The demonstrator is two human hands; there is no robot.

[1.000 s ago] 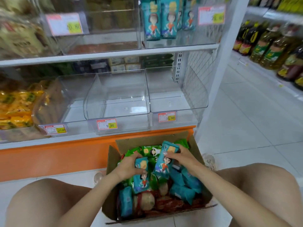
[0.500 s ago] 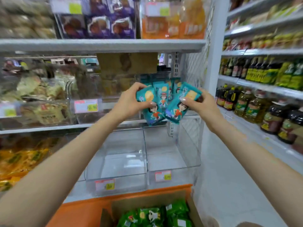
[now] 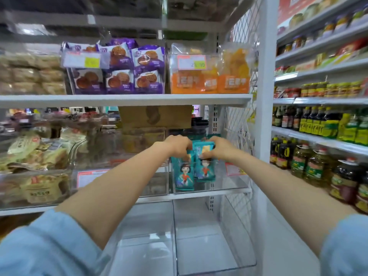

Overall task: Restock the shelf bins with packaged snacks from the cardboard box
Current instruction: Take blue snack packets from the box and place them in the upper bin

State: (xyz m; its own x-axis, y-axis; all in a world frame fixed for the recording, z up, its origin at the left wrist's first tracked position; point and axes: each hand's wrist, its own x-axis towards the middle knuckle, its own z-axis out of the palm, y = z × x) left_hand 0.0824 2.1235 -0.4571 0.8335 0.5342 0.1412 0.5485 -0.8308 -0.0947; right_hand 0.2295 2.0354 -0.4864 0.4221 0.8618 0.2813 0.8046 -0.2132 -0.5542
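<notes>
Both arms reach up to the middle shelf. My left hand [image 3: 176,145] grips the top of a teal snack packet [image 3: 184,174] printed with a cartoon figure. My right hand [image 3: 220,148] grips a second teal packet [image 3: 205,168] of the same kind. Both packets hang down inside the clear plastic bin [image 3: 233,186] at the right end of that shelf, beside other teal packets at the back. The cardboard box is out of view.
A clear bin [image 3: 127,182] to the left holds little that I can make out. Below are two clear bins [image 3: 199,246] with nothing in them. Purple waffle packs [image 3: 119,74] and orange packs [image 3: 209,76] fill the upper shelf. A white mesh panel [image 3: 241,124] and post [image 3: 264,116] bound the right side; oil bottles [image 3: 310,164] stand beyond.
Both hands lifted teal packets out of the cardboard box, raised them and now lower them into the right bin of the middle shelf. The view tilted upward, so the box dropped out of sight.
</notes>
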